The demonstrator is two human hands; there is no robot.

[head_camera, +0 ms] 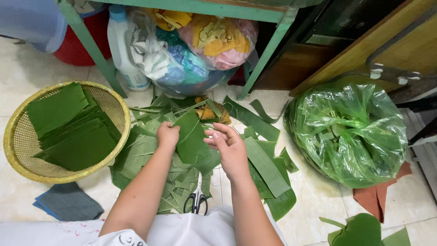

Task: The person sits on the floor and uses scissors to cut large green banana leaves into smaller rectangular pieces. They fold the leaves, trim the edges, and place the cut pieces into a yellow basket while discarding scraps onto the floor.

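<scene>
Head view, looking down at a tiled floor (318, 200).

Item: left hand (168, 135), curled closed on the left edge of a green leaf piece (193, 139) held just above the floor litter.
Item: right hand (229, 146), fingers half open, thumb and forefingers pinching the same leaf's right edge.
Item: leaf scraps (145, 152), heaped under both hands; long strips (266, 166) lie to the right.
Item: scissors (196, 200), black-handled, half buried in the scraps near the person's lap, touched by neither hand.
Item: woven basket (13, 136), yellow rim, left of the hands, holding a stack of cut leaf rectangles (73, 130).
Item: green plastic bag (350, 132), right, full of leaves.
Item: grey folded cloth (68, 202), beside the basket.
Item: white bottle (125, 50) and stuffed plastic bags (195, 50), under a green-framed table.

Risks, as judged: the leaf may split along its veins if the two hands pull apart too firmly; the scissors, hidden among scraps, could nick a hand reaching down blindly; loose strips on smooth tile look slippery underfoot.
</scene>
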